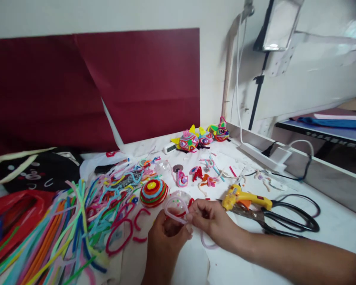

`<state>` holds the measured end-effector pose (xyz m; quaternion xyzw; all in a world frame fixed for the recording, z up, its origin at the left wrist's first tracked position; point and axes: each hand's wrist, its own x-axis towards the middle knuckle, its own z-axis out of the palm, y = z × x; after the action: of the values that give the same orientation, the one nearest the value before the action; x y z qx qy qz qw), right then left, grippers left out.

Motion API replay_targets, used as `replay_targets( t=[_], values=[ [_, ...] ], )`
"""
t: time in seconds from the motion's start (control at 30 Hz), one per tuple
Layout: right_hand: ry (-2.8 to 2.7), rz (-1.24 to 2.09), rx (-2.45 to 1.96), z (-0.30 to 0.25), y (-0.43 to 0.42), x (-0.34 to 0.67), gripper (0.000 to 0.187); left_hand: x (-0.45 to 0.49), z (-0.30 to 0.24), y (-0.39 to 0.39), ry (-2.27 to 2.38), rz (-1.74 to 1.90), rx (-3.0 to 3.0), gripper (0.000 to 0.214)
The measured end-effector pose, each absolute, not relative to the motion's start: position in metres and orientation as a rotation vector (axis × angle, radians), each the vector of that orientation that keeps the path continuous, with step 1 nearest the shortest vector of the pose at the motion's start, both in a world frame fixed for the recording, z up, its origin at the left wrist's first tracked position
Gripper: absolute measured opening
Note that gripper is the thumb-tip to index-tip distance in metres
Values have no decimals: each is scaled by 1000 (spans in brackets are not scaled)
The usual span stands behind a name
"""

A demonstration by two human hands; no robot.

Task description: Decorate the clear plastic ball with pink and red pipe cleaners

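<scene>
A pale pink pipe cleaner (169, 212), bent into a loop, is held between my two hands near the table's front. My left hand (169, 233) is closed on the loop's lower side. From the right, the fingers of my right hand (207, 215) pinch the same pipe cleaner, and its loose end hangs below them. Just behind my hands lies a clear plastic dome (182, 196), partly covered. A ball half wrapped in striped red, blue and yellow pipe cleaner (153, 192) sits to the left. Red pipe cleaner pieces (120, 237) lie beside my left hand.
Bundled colourful pipe cleaners (56, 237) fill the left side. A yellow glue gun (246, 197) lies over black-handled scissors (290, 219) at the right. Several finished fish-like figures (189, 141) stand at the back. A power strip (264, 156) runs along the right edge, near a lamp stand (256, 103).
</scene>
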<state>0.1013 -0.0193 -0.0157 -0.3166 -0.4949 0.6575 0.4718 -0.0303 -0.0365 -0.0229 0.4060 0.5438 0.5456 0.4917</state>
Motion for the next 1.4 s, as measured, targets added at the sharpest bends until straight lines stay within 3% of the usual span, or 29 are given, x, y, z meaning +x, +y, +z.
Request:
replay_targets(
  t=[0.7, 1.1, 1.27, 1.4],
  values=[
    [-1347, 1628, -697, -11, -20, 105, 37, -30, -24, -36, 1254, 1370, 975, 52],
    [-1680, 1284, -1074, -20, -34, 131, 13, -33, -24, -34, 1289, 1400, 911, 58],
    [-1892, 1094, -1146, -25, -37, 135, 19, -32, -22, -34, 1277, 1392, 923, 57],
    [-2012, 1038, -1116, -34, -34, 137, 35, -32, -18, -36, 1259, 1362, 897, 60]
  ],
)
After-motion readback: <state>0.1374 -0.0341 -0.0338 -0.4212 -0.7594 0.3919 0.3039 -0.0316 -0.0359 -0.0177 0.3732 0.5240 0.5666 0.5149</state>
